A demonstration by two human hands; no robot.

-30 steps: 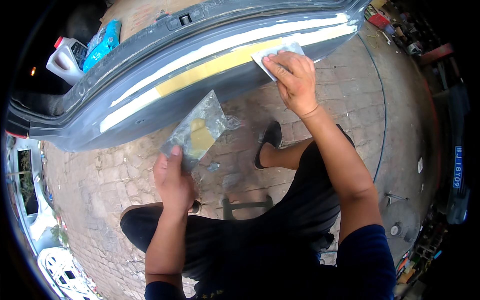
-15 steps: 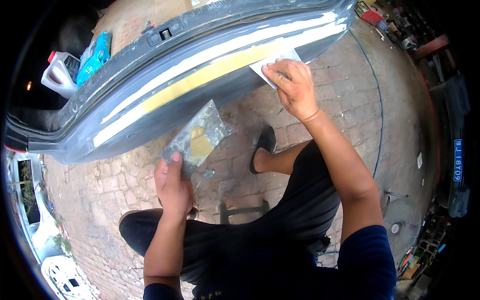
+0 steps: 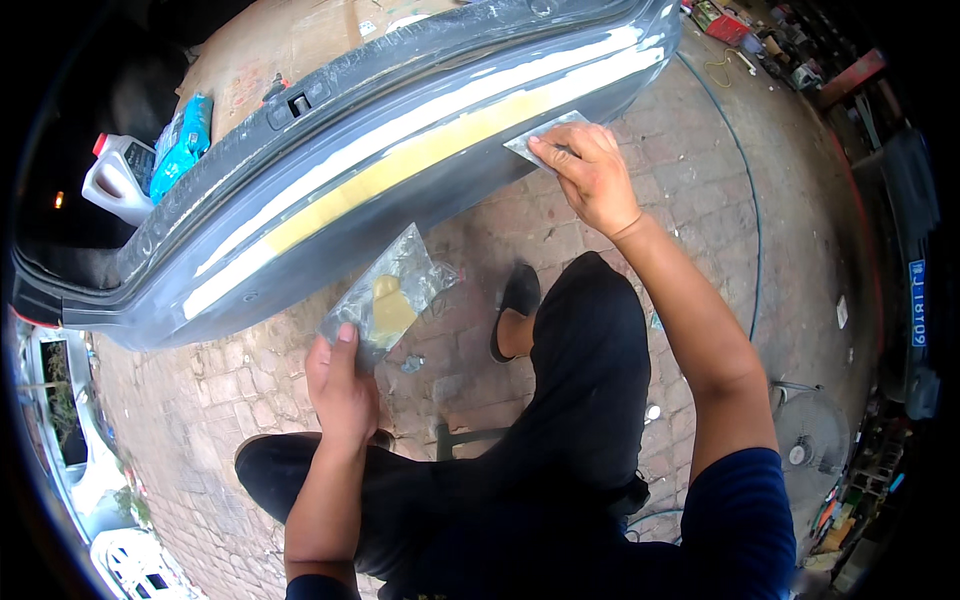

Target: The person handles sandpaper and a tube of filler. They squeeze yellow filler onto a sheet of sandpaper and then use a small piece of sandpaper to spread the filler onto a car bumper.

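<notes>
My left hand [image 3: 343, 388] grips a flat, greyish putty board [image 3: 407, 262] near its lower corner, thumb on top. A lump of yellow body filler [image 3: 390, 310] sits on that board. Pinched between the fingers and thumb of my right hand [image 3: 592, 172] is a thin grey putty spreader [image 3: 530, 143]. Its edge overlaps the lower right part of a grey car bumper [image 3: 330, 255]; whether it touches, I cannot tell. Along the bumper runs a yellow filler strip [image 3: 390, 172], with white patches [image 3: 300, 215] above and beside it.
Behind the bumper's left part stand a white jug with a red cap [image 3: 120, 180] and a blue bag [image 3: 182, 150]. A hose [image 3: 745, 170] crosses the brick floor on the right. A fan [image 3: 800, 452] stands by my right elbow. My knees flank a low stool [image 3: 470, 437].
My right hand has tilted the spreader, now seen thinner and lower against the bumper. My right knee has swung inward and up. The board stays in my left hand.
</notes>
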